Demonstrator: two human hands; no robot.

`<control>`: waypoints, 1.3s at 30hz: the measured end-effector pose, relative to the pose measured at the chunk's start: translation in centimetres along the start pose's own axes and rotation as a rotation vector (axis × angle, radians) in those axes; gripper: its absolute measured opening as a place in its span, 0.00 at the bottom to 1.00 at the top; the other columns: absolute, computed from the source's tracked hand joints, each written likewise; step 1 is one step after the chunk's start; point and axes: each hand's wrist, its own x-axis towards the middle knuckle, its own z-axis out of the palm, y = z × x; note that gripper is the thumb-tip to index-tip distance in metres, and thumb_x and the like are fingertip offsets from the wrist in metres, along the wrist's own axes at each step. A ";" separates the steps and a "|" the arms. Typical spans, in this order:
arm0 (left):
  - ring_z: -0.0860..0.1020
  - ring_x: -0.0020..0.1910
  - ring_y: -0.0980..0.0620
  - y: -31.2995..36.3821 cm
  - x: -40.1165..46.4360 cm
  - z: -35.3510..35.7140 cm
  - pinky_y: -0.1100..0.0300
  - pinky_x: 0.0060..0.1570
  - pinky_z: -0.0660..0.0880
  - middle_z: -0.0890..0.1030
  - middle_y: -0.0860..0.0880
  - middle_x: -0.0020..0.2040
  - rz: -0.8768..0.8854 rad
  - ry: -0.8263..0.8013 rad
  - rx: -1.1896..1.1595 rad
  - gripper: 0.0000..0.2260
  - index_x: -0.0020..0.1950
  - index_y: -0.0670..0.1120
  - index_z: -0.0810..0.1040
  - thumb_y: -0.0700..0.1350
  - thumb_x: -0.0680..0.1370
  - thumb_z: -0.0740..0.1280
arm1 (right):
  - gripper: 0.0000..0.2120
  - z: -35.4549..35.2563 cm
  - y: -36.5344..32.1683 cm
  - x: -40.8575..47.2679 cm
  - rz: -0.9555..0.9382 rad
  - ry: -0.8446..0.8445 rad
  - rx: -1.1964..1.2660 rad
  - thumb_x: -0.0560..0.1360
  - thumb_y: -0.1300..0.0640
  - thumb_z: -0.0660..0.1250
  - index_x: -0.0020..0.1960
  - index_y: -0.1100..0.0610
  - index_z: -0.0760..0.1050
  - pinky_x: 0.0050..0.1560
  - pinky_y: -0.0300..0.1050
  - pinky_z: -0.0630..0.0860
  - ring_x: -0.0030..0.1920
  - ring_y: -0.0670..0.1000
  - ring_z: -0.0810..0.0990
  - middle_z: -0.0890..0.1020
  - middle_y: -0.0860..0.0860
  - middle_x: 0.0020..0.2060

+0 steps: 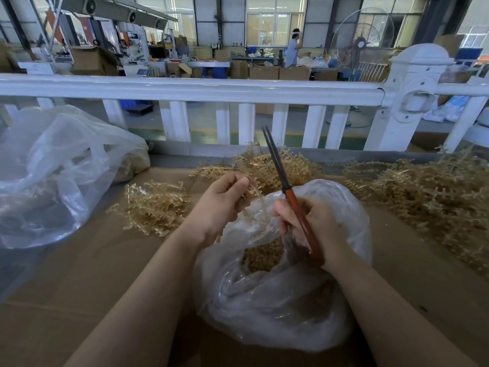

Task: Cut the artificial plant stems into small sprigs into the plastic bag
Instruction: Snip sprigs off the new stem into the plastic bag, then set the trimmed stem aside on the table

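Tan plastic stem (251, 193) is pinched in the left hand (225, 201) above the open mouth of the plastic bag (277, 287), which sits at centre on the cardboard-covered table (92, 274). Right hand (308, 223) grips red-handled scissors (287, 192), blades nearly together, pointing far. Uncut stems (428, 197) lie heaped right; cut sprigs (260, 256) lie inside the bag

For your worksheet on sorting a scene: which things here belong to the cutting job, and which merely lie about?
Job: scissors in right hand; stem in left hand; plastic bag; uncut stems.

Lying about: second bag; white railing; fan.
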 end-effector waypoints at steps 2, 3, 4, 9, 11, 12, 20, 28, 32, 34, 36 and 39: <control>0.65 0.26 0.60 0.1 -0.1 0.4 0.68 0.27 0.62 0.73 0.57 0.30 0.007 -0.064 0.025 0.07 0.51 0.43 0.76 0.44 0.84 0.61 | 0.23 0.3 0.2 0.1 0.011 -0.002 -0.042 0.64 0.39 0.73 0.43 0.60 0.81 0.25 0.29 0.69 0.22 0.41 0.75 0.81 0.52 0.29; 0.66 0.27 0.60 0.2 -0.2 0.7 0.68 0.27 0.63 0.73 0.57 0.30 0.016 -0.094 0.031 0.06 0.49 0.44 0.75 0.43 0.83 0.62 | 0.18 0.4 0.3 0.2 0.010 -0.004 -0.058 0.67 0.43 0.74 0.43 0.59 0.81 0.27 0.29 0.70 0.24 0.41 0.76 0.81 0.51 0.28; 0.66 0.26 0.60 0.2 -0.3 1.0 0.68 0.26 0.63 0.73 0.57 0.30 0.027 -0.119 0.032 0.05 0.48 0.44 0.75 0.43 0.83 0.62 | 0.13 0.4 0.4 0.2 0.007 -0.002 -0.071 0.70 0.47 0.75 0.43 0.57 0.82 0.29 0.31 0.72 0.25 0.42 0.78 0.82 0.51 0.28; 0.65 0.25 0.61 0.3 -0.4 1.5 0.70 0.25 0.63 0.75 0.53 0.32 0.047 -0.179 -0.045 0.02 0.49 0.43 0.76 0.40 0.81 0.65 | 0.07 0.6 0.8 0.3 -0.023 0.097 -0.088 0.73 0.54 0.76 0.39 0.53 0.80 0.30 0.29 0.72 0.27 0.39 0.79 0.81 0.44 0.26; 0.66 0.24 0.61 0.4 -0.4 1.4 0.70 0.25 0.64 0.75 0.49 0.34 0.030 -0.182 -0.113 0.01 0.48 0.43 0.76 0.40 0.79 0.67 | 0.08 0.5 0.6 0.3 -0.008 0.133 -0.049 0.72 0.54 0.76 0.38 0.53 0.80 0.27 0.29 0.70 0.25 0.38 0.77 0.80 0.44 0.25; 0.66 0.25 0.60 0.4 -0.4 1.4 0.70 0.26 0.64 0.74 0.48 0.35 0.022 -0.182 -0.141 0.03 0.48 0.43 0.77 0.42 0.77 0.69 | 0.07 0.4 0.5 0.3 -0.001 0.137 -0.036 0.72 0.53 0.77 0.38 0.53 0.80 0.27 0.29 0.71 0.24 0.39 0.77 0.80 0.45 0.25; 0.66 0.26 0.58 0.6 -0.5 1.6 0.67 0.27 0.63 0.76 0.46 0.36 -0.024 -0.182 -0.193 0.11 0.48 0.43 0.78 0.46 0.70 0.72 | 0.04 -0.1 0.6 0.5 0.033 0.128 0.045 0.73 0.56 0.75 0.45 0.55 0.83 0.27 0.29 0.71 0.25 0.40 0.77 0.80 0.47 0.27; 0.78 0.33 0.55 0.8 -0.4 0.9 0.66 0.33 0.74 0.84 0.48 0.39 -0.082 -0.148 -0.330 0.06 0.47 0.45 0.78 0.48 0.75 0.68 | 0.08 -0.3 -0.1 0.2 0.128 0.049 0.266 0.76 0.60 0.71 0.40 0.59 0.75 0.19 0.33 0.63 0.20 0.43 0.66 0.71 0.49 0.24; 0.84 0.42 0.48 0.8 -0.1 0.0 0.57 0.49 0.80 0.85 0.41 0.46 -0.090 -0.183 -0.449 0.10 0.53 0.43 0.79 0.39 0.72 0.68 | 0.11 -0.7 0.1 0.5 0.141 0.111 0.308 0.76 0.57 0.72 0.39 0.56 0.73 0.19 0.35 0.62 0.21 0.45 0.65 0.70 0.49 0.26; 0.84 0.45 0.45 0.8 -0.1 -0.1 0.54 0.51 0.80 0.84 0.39 0.49 -0.085 -0.206 -0.491 0.13 0.55 0.42 0.79 0.35 0.71 0.66 | 0.09 -0.8 0.3 0.6 0.138 0.123 0.326 0.76 0.57 0.72 0.41 0.56 0.73 0.19 0.35 0.62 0.22 0.45 0.65 0.70 0.49 0.26; 0.85 0.45 0.45 0.9 -0.1 -0.1 0.55 0.49 0.82 0.84 0.38 0.49 -0.082 -0.216 -0.531 0.15 0.55 0.41 0.80 0.33 0.70 0.65 | 0.09 -0.8 0.4 0.7 0.124 0.131 0.325 0.76 0.56 0.72 0.42 0.57 0.74 0.19 0.35 0.62 0.22 0.45 0.65 0.70 0.49 0.26; 0.86 0.44 0.45 1.0 -0.1 -0.2 0.57 0.43 0.82 0.85 0.38 0.49 -0.067 -0.202 -0.557 0.16 0.55 0.42 0.80 0.33 0.69 0.64 | 0.10 -0.9 0.6 0.7 0.117 0.142 0.322 0.74 0.54 0.74 0.42 0.56 0.74 0.20 0.35 0.63 0.22 0.45 0.65 0.70 0.48 0.26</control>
